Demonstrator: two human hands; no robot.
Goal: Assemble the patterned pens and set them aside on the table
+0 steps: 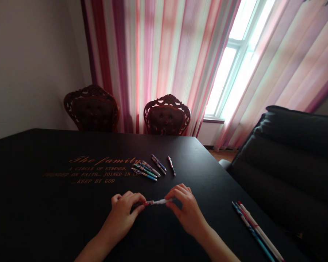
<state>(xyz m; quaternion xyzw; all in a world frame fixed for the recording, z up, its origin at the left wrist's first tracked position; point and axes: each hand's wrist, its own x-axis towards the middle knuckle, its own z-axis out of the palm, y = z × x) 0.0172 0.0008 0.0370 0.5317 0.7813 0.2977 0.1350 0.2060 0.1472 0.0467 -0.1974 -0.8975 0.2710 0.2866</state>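
Observation:
A slim pen (159,202) with a red part at one side and a white part at the other is held level between my two hands, low over the dark table. My left hand (125,206) pinches its red side with thumb and fingers. The white side is pinched by my right hand (185,208). Whether the pen is in one piece or two I cannot make out. Beyond my hands lie several patterned pens (145,170) side by side, with darker purple pens (159,164) next to them. A single pen (171,166) rests apart, to their right.
The black table (43,214) bears printed gold lettering (98,169). Long slim pens or sticks (255,229), blue and white-red, lie near its right edge. Carved chairs (167,118) stand behind the table, before a striped curtain (164,54). A dark padded chair (292,163) is at the right.

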